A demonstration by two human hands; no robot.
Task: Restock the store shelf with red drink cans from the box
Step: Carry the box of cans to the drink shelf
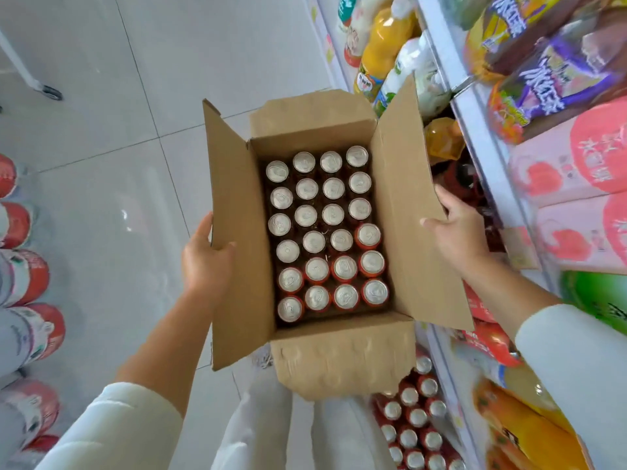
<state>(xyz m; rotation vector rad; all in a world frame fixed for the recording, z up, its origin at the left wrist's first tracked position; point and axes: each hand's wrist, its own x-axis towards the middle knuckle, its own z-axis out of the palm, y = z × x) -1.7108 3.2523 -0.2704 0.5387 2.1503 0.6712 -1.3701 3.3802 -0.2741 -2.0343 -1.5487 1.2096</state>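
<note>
Red cans (325,228) pack the open box (237,198), top up, right beside the shelf (475,130). My left grip (207,262) is pinching the left flap; my right grip (458,232) curls round the right flap's edge.

**Open box held by both side flaps**

I see the cardboard box (237,198) open beside the shelf (475,130), flaps folded out, over a white tiled floor (101,130). Red drink cans (314,241) stand upright inside, four across and six deep. My left hand (207,262) grips the left flap, thumb on its inner face. My right hand (458,232) pinches the right flap's outer edge. Shelved cans (417,417) stand on a lower level.
</note>
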